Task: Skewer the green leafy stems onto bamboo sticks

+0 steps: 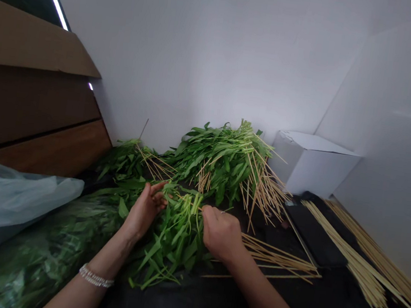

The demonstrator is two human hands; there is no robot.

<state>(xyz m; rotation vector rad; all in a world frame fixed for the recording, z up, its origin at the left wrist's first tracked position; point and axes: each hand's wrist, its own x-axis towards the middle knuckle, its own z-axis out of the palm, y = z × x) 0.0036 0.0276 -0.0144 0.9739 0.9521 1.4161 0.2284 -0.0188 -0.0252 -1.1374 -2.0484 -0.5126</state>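
My right hand (222,229) is closed on the end of a thin bamboo skewer (201,208), which runs leftward through several stems of leafy greens (176,231) resembling water spinach. The leaves hang down in front of me from the skewered stems. My left hand (149,207) is at the left side of this bunch, by the skewer's far end, its fingers apart and touching the leaves. Some of its fingertips are hidden among the greens. Behind both hands lies a large heap of skewered greens (221,151), with many skewer ends sticking out to the right.
A smaller skewered pile (125,158) lies back left. Loose greens in clear plastic (50,239) fill the left. Bare skewers (275,259) lie right of my right hand, with more skewer bundles (351,254) farther right. A white box (306,162) and a cardboard box (26,100) flank the wall.
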